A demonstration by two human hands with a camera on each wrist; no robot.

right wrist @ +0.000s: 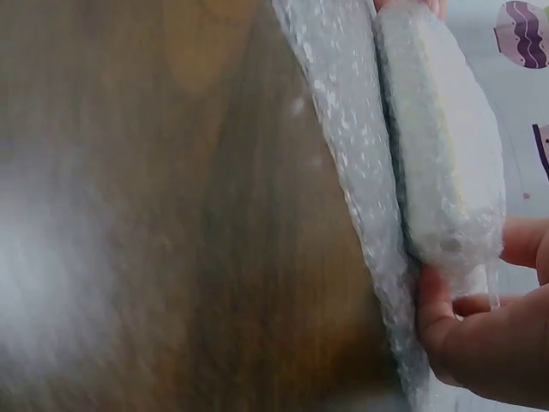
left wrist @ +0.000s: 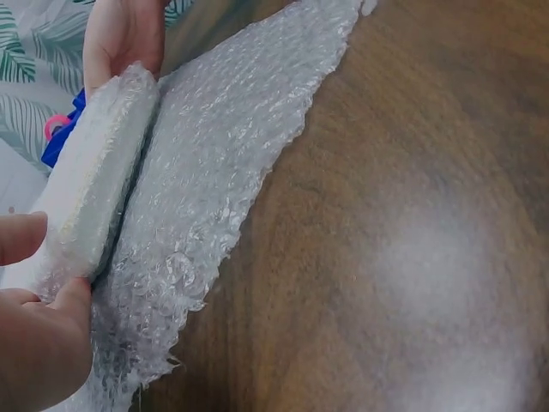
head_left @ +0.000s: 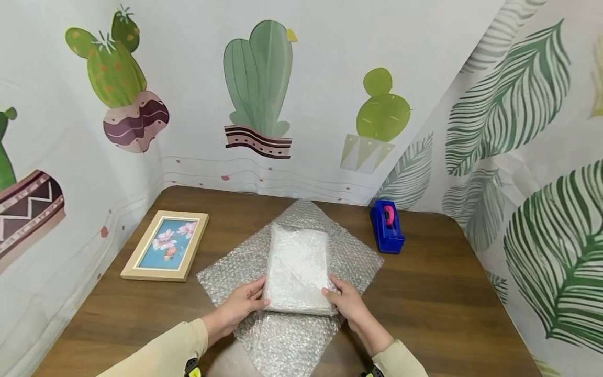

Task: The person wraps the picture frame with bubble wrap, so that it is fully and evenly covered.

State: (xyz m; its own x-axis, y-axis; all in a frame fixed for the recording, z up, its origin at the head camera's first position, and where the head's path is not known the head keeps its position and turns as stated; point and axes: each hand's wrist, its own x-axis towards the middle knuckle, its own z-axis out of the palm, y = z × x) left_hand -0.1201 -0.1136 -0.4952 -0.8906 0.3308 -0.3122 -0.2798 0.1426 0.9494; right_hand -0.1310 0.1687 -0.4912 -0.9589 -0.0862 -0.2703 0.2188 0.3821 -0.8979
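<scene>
A flat rectangular package (head_left: 298,269), wrapped in clear bubble wrap and pale underneath, lies over the middle of a bubble wrap sheet (head_left: 282,343). My left hand (head_left: 240,303) grips its lower left corner, thumb on top. At the lower right side, my right hand (head_left: 348,301) pinches it with the thumb over the top face. Seen from the left wrist, the package (left wrist: 90,184) has its near edge raised over the sheet, with a dark gap below. The right wrist view shows the fingers under the package corner (right wrist: 446,232). What is inside is blurred by the wrap.
A light wooden picture frame (head_left: 200,233) with a flower picture lies on the left of the brown wooden table (head_left: 433,293). To the right at the back stands a blue tape dispenser (head_left: 390,241) with a pink core. Printed fabric (head_left: 320,99) hangs behind the table.
</scene>
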